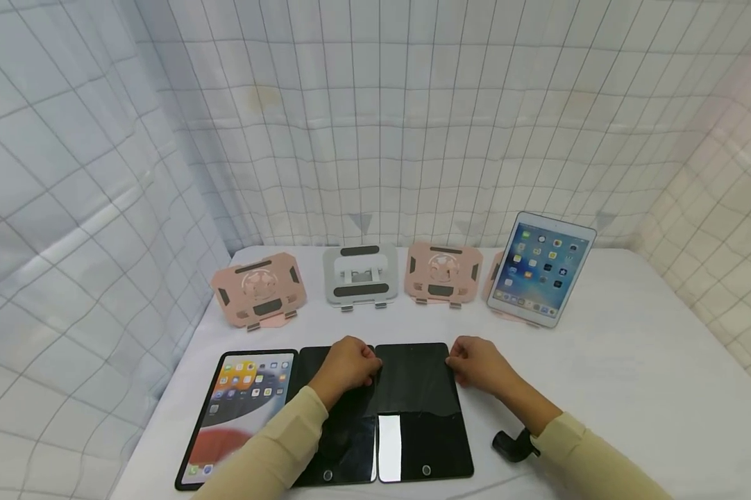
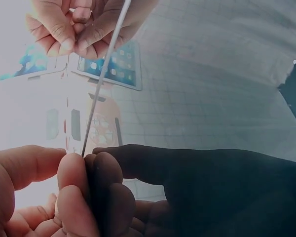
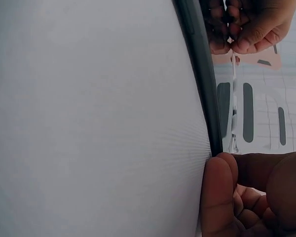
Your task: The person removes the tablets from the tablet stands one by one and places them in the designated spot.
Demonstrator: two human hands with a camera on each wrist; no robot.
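In the head view a black-screened tablet (image 1: 416,382) lies flat on the white tabletop. Beside its left edge is a second black tablet (image 1: 344,430), with a thin gap between the two. My left hand (image 1: 349,362) reaches over this second tablet, thumb and finger pinching the first tablet's upper left edge. On the opposite edge, near the top corner, my right hand (image 1: 480,362) pinches as well. The right wrist view shows fingertips at the tablet's dark side (image 3: 202,74), beside creased cloth. Glossy glass mirrors the left hand (image 2: 27,165) in the left wrist view.
A lit tablet (image 1: 241,410) lies at the left end of the row. Behind stand a pink stand (image 1: 259,288), a grey stand (image 1: 361,274) and another pink stand (image 1: 444,272). A white tablet (image 1: 542,267) leans on a pink stand at right. Grid-patterned cloth (image 1: 425,125) surrounds the table.
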